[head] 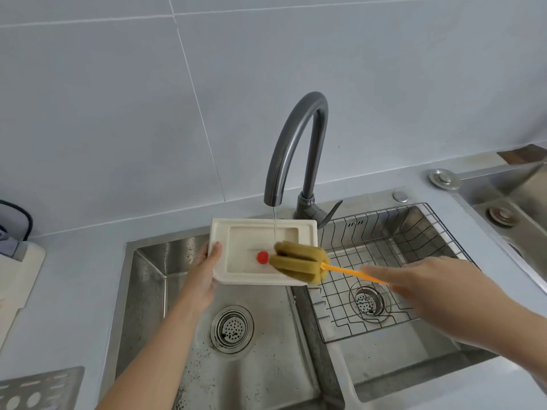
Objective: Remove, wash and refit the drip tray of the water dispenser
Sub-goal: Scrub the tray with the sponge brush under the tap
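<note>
Two bare hands are busy over the shiny steel double sink (142, 261). The left hand (204, 273) holds the cream plastic drip tray (236, 232) by its left edge, thumb on top of the rim and the other fingers tucked underneath where I cannot see them. It holds the tray up above the left bowl, tilted a little toward the person, right under the dark grey curved tap (296, 137). I think it is held there so the thin stream of water (274, 223) can fall into it and the dirty water can run off into the bowl below.

The right hand (414, 279) is closed around the thin orange handle (343, 271) of a brush with a yellow-green sponge head (299, 261). This hand is blurry, so I cannot tell just how the fingers wrap. The long handle lets the hand stay off to the side while the sponge presses on the right part of the tray, just beside a small round red float (262, 257) in the tray's sunk middle.

The wire rack (393, 232) sits in the right bowl, with nothing on it that I can see.

The tray is out and being washed, so I think the job is about half done. Rinsing and putting it back are yet to come. A wet tray held by one edge could slip.
</note>
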A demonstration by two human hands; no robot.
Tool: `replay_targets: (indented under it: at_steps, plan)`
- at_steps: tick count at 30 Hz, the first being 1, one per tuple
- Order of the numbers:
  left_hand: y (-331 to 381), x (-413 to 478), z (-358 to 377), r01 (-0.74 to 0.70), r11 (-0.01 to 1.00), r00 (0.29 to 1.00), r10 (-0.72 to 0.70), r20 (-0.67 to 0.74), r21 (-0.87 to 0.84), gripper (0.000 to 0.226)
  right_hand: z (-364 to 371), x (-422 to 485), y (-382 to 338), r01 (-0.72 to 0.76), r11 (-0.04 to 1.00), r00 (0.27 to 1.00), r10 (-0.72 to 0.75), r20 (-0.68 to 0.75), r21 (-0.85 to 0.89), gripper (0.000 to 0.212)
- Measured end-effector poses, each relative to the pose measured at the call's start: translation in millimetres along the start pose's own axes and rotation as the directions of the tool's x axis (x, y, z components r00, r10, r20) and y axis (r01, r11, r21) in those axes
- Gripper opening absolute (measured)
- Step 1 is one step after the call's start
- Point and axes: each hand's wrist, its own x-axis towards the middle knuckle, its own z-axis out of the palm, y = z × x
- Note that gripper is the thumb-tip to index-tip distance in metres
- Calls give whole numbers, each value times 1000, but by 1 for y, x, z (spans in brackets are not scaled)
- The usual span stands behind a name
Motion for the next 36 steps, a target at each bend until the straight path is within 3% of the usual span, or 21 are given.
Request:
replay_targets:
  at_steps: [7, 12, 17, 25, 31, 36]
  plan:
    - [-11, 4, 27, 48, 998, 985, -53, 165, 33, 35, 6, 4, -4, -49, 998, 997, 51, -64, 33, 65]
    - [-13, 6, 40, 57, 998, 975, -64, 211, 38, 19, 10, 15, -16, -11, 995, 1000, 9, -22, -97, 73]
    - [-10, 4, 47, 53, 996, 958, -71, 278, 71, 23, 17, 25, -25, 71, 997, 997, -72, -7, -40, 73]
    - [5, 10, 47, -42, 995, 983, 25, 184, 88, 30, 15, 30, -28, 186, 978, 975, -195, 107, 92, 75]
    - [12, 3, 33, -122, 990, 991, 118, 66, 70, 17, 10, 34, -23, 248, 968, 966, -245, 81, -34, 73]
    - [23, -3, 18, -126, 991, 991, 127, -27, 55, 22, -1, 34, -22, 246, 955, 969, -236, 75, -164, 74]
